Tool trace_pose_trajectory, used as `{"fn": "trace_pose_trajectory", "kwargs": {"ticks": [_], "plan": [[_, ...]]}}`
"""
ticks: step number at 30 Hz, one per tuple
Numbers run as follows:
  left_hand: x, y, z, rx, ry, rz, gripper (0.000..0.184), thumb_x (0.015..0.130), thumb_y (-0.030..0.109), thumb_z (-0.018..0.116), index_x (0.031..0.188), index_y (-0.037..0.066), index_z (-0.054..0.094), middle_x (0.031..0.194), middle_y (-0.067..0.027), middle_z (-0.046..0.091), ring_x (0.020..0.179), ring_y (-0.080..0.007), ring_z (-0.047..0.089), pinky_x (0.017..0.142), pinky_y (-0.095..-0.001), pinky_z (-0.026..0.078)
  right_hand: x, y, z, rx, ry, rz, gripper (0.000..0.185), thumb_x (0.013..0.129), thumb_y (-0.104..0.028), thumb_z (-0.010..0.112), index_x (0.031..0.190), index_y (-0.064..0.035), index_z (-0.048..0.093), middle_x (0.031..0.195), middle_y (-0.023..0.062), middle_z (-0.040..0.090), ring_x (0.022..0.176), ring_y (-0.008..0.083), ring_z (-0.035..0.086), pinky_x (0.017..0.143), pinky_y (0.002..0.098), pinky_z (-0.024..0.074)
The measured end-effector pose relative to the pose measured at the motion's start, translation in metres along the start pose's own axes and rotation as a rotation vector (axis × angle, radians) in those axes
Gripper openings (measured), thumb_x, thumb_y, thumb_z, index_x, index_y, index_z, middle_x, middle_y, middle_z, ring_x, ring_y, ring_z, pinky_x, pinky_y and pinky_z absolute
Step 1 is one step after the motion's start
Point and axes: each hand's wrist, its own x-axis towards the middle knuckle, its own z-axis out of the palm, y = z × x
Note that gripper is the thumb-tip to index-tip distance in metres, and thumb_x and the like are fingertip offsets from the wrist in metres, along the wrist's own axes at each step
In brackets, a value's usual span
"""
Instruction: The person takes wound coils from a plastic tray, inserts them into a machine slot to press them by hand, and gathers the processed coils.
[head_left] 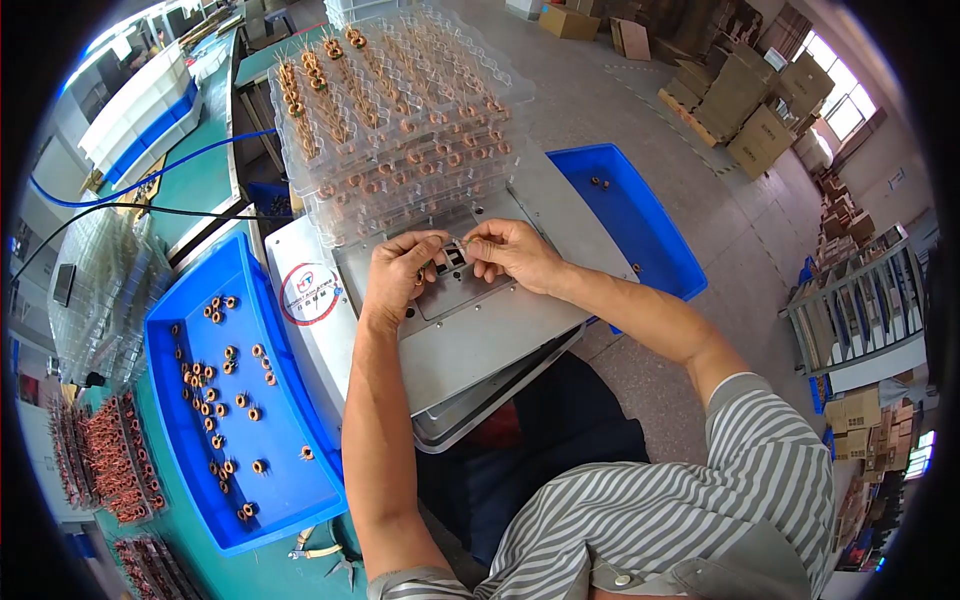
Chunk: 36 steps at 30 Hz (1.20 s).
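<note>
Over the small dark opening point(453, 258) in the metal machine top point(420, 355), my two hands meet with their fingertips almost touching. My left hand point(400, 272) is closed, and a bit of a copper-wound ring coil point(418, 280) shows among its curled fingers. Thumb and forefinger of my right hand point(515, 255) are pinched together at the slot. Something tiny with thin wire ends shows between the hands, too small to make out. Loose ring coils point(213, 395) lie scattered in the blue tray point(290, 490) to the left.
Clear plastic trays point(400, 120) filled with coils are stacked just behind my hands. Another blue bin point(640, 215) with a few coils sits at the right. Pliers point(318, 550) lie on the green bench point(265, 565). Cables point(150, 200) cross at left; cardboard boxes point(735, 100) stand farther off.
</note>
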Motion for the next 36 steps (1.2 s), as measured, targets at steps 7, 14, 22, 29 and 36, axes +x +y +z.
{"fn": "trace_pose_trajectory", "kwargs": {"ticks": [7,14,22,29,36], "plan": [[0.004,-0.001,-0.010,-0.179,0.182,0.076,0.022,0.093,0.016,0.062,0.108,0.001,0.065,0.079,-0.0015,0.060,0.056,-0.0055,0.051,0.039,-0.0162,0.029,0.014,-0.039,-0.008,-0.623,0.032,-0.048,0.024,0.090,-0.020,0.066,0.099,0.0015,0.060,0.081,0.0069,0.065,0.073,0.0128,0.063,0.062,0.0269,0.0513],[0.004,0.000,-0.013,-0.266,0.230,0.082,0.022,0.093,0.016,0.061,0.108,0.001,0.063,0.080,-0.0025,0.060,0.057,-0.0064,0.052,0.038,-0.0163,0.030,0.036,-0.044,-0.008,-1.124,-0.131,-0.286,0.022,0.083,-0.019,0.068,0.093,0.0002,0.063,0.086,0.0165,0.068,0.082,0.0300,0.066,0.074,0.0398,0.0502],[0.005,-0.002,-0.014,-0.268,0.210,0.081,0.021,0.094,0.016,0.060,0.108,0.001,0.063,0.080,-0.0028,0.061,0.057,-0.0068,0.053,0.038,-0.0168,0.032,0.045,-0.061,0.002,-1.196,-0.225,-0.096,0.021,0.083,-0.017,0.067,0.094,0.0003,0.065,0.084,0.0175,0.069,0.083,0.0310,0.067,0.076,0.0405,0.0507],[0.004,0.001,-0.012,-0.270,0.227,0.076,0.018,0.093,0.014,0.060,0.105,0.002,0.065,0.078,-0.0021,0.061,0.056,-0.0064,0.052,0.039,-0.0172,0.033,0.055,-0.054,0.002,-1.206,-0.309,-0.185,0.019,0.082,-0.013,0.068,0.096,-0.0003,0.065,0.088,0.0191,0.069,0.085,0.0316,0.067,0.077,0.0401,0.0509],[0.004,0.002,-0.011,-0.267,0.225,0.061,0.020,0.093,0.015,0.060,0.107,0.001,0.064,0.079,-0.0024,0.061,0.057,-0.0067,0.052,0.039,-0.0170,0.032,0.062,-0.038,0.006,-1.267,-0.318,-0.419,0.015,0.082,-0.010,0.069,0.092,-0.0010,0.063,0.091,0.0178,0.063,0.091,0.0363,0.062,0.080,0.0446,0.0489]]}}
